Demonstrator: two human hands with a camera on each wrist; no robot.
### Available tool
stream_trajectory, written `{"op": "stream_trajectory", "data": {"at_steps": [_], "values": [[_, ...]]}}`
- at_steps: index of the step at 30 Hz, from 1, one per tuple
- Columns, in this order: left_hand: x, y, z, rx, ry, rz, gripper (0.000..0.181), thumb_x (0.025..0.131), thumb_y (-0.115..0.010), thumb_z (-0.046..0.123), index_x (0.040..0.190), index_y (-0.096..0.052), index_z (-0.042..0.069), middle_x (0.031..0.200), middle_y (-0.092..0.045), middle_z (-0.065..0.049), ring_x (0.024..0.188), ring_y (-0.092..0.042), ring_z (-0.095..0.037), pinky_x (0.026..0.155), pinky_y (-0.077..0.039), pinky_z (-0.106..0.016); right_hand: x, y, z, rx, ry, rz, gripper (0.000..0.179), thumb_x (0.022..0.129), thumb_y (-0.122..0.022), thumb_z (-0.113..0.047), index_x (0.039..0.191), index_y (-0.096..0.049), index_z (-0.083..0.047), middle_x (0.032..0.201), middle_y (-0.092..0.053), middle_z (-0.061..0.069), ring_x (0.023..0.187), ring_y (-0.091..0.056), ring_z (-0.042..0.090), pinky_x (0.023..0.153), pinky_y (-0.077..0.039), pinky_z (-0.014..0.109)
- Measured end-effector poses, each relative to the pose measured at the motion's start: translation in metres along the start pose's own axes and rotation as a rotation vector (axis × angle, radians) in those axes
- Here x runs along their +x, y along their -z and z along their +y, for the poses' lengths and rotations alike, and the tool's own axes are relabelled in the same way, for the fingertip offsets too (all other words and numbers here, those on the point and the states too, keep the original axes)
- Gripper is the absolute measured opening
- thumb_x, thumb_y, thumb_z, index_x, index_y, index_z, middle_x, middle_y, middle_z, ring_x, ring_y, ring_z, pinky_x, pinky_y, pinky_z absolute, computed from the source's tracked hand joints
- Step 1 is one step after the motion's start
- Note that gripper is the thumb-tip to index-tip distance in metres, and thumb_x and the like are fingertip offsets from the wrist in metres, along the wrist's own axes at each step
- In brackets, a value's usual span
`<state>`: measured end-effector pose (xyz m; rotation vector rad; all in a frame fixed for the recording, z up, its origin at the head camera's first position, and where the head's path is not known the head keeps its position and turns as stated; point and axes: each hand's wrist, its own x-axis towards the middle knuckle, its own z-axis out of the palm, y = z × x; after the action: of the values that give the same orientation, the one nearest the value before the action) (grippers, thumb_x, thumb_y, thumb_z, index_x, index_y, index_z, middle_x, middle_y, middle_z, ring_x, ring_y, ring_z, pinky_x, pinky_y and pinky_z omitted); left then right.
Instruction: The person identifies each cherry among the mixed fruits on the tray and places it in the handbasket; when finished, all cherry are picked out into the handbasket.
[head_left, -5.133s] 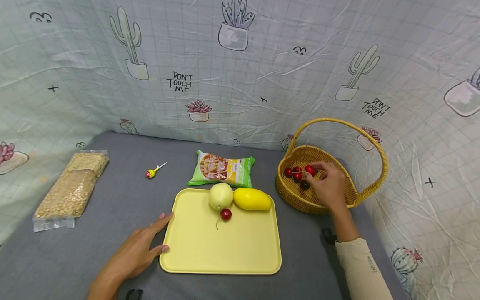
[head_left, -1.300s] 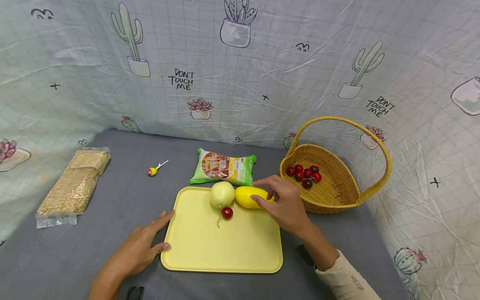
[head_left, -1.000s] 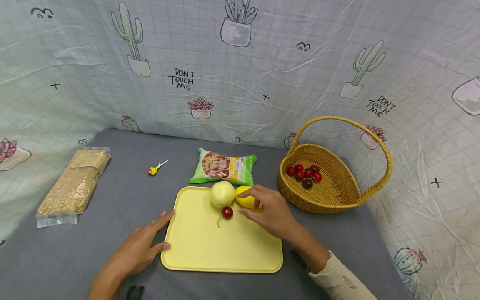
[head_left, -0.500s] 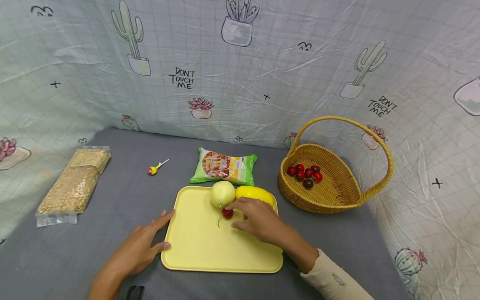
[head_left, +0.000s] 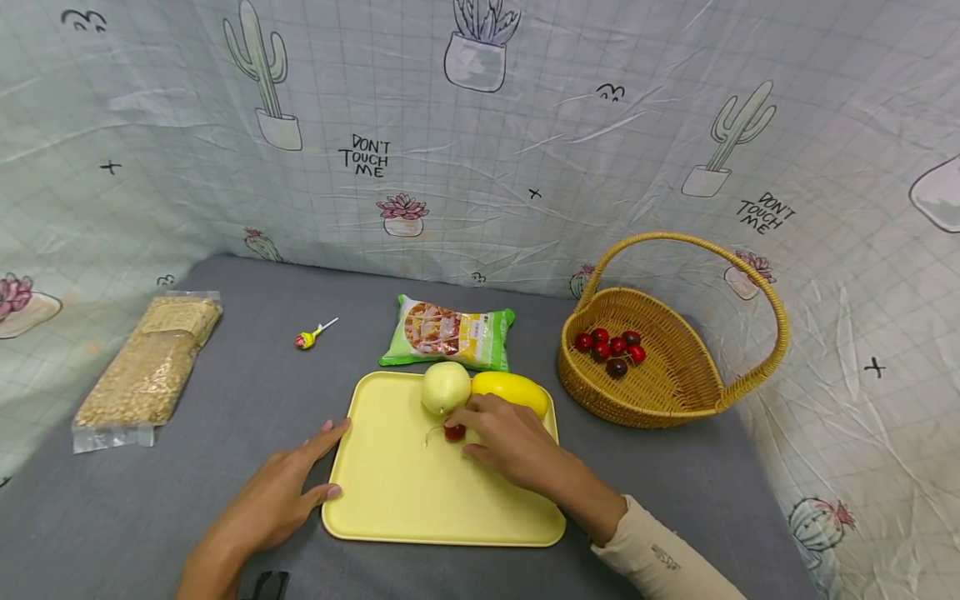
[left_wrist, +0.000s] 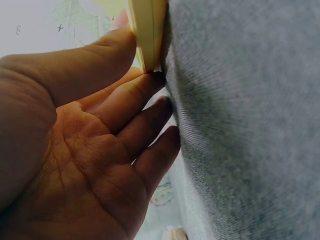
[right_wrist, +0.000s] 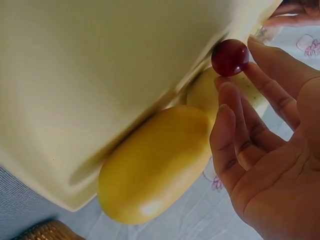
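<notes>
A pale yellow tray (head_left: 397, 508) lies on the grey cloth. My left hand (head_left: 277, 496) rests at its left edge, thumb and forefinger touching the rim (left_wrist: 146, 35). Over the tray, my right hand (head_left: 513, 442) reaches to a dark red cherry (head_left: 454, 432) with a thin stem. In the right wrist view the forefinger touches this cherry (right_wrist: 230, 57), and the thumb tip is close beside it, not closed round it. Just behind are a round pale green fruit (head_left: 446, 388) and a yellow mango (head_left: 513, 390), side by side; the hand partly covers the mango.
At the right stands a wicker basket (head_left: 675, 392) with a tall handle and several cherries (head_left: 617, 347) inside. Behind the tray lies a green-and-white food packet (head_left: 450, 333). A lollipop (head_left: 306, 340) and a clear bag of grains (head_left: 150, 367) lie to the left.
My right hand let go of a cherry in the basket, then moved left past the mango to the tray's cherry. That cherry's stem has swung left. My left hand stayed put.
</notes>
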<state>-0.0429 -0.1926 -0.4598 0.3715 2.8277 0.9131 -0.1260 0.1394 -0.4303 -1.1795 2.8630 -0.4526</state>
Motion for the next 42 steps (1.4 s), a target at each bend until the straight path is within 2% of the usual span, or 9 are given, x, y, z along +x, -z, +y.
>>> {"op": "stream_trajectory", "data": {"at_steps": [7,13,17,24,31,35,39,42], "values": [[-0.001,0.000,0.000,0.003,0.005,0.006,0.086,0.090,-0.084,0.018,0.164,-0.041,0.014,0.160,-0.047,-0.031,0.138,-0.057,-0.053,0.105,-0.052,-0.069,-0.001,-0.001,0.000,-0.085,0.033,0.021,0.029,0.085,-0.092,-0.028,0.109,-0.075,-0.029,0.099,-0.066,-0.008,0.085,-0.059,0.008,0.065,-0.048,0.019],[-0.001,-0.001,0.000,0.007,0.001,0.016,0.086,0.090,-0.085,0.017,0.164,-0.042,0.013,0.159,-0.048,-0.031,0.138,-0.058,-0.053,0.104,-0.052,-0.068,-0.006,0.001,0.001,-0.111,0.030,-0.012,0.030,0.083,-0.093,-0.031,0.103,-0.071,-0.029,0.089,-0.058,-0.010,0.077,-0.052,0.006,0.058,-0.040,0.017],[-0.001,-0.001,0.000,-0.010,0.003,0.014,0.085,0.090,-0.084,0.016,0.164,-0.042,0.013,0.160,-0.047,-0.031,0.139,-0.056,-0.054,0.105,-0.051,-0.069,-0.010,0.003,0.004,-0.103,0.014,-0.027,0.026,0.086,-0.091,-0.030,0.101,-0.071,-0.027,0.088,-0.059,-0.011,0.077,-0.052,0.005,0.060,-0.042,0.019],[-0.001,-0.001,0.000,-0.013,0.012,0.003,0.086,0.090,-0.084,0.016,0.165,-0.041,0.013,0.161,-0.046,-0.031,0.139,-0.055,-0.055,0.105,-0.051,-0.069,-0.019,0.008,0.009,-0.007,0.007,-0.024,0.019,0.092,-0.086,-0.032,0.103,-0.072,-0.026,0.098,-0.069,-0.012,0.085,-0.058,0.005,0.069,-0.051,0.021],[0.000,-0.001,0.001,-0.013,0.011,0.004,0.086,0.090,-0.084,0.016,0.165,-0.041,0.013,0.161,-0.046,-0.031,0.139,-0.055,-0.054,0.105,-0.051,-0.069,-0.028,0.023,0.013,0.055,0.036,0.074,0.017,0.094,-0.084,-0.028,0.109,-0.076,-0.028,0.097,-0.067,-0.011,0.081,-0.055,0.005,0.065,-0.045,0.020],[-0.001,-0.001,0.000,-0.014,0.004,0.007,0.085,0.090,-0.084,0.016,0.164,-0.042,0.012,0.161,-0.046,-0.031,0.139,-0.055,-0.055,0.105,-0.051,-0.069,-0.029,0.030,0.017,0.076,0.046,0.144,0.017,0.095,-0.083,-0.025,0.111,-0.077,-0.026,0.102,-0.069,-0.009,0.082,-0.060,0.009,0.065,-0.047,0.019],[-0.001,-0.001,0.000,-0.019,0.002,0.000,0.085,0.091,-0.084,0.017,0.165,-0.041,0.012,0.161,-0.045,-0.031,0.139,-0.054,-0.056,0.106,-0.050,-0.070,-0.030,0.037,0.022,0.069,0.017,0.205,0.022,0.094,-0.084,-0.025,0.115,-0.077,-0.023,0.109,-0.071,-0.005,0.085,-0.062,0.011,0.067,-0.050,0.021],[-0.001,-0.001,0.000,-0.019,0.002,-0.003,0.086,0.091,-0.084,0.017,0.165,-0.041,0.012,0.162,-0.045,-0.031,0.140,-0.054,-0.056,0.106,-0.050,-0.070,-0.030,0.041,0.027,0.075,-0.018,0.250,0.024,0.094,-0.085,-0.026,0.117,-0.077,-0.023,0.108,-0.071,-0.006,0.082,-0.060,0.009,0.066,-0.050,0.021]]}}
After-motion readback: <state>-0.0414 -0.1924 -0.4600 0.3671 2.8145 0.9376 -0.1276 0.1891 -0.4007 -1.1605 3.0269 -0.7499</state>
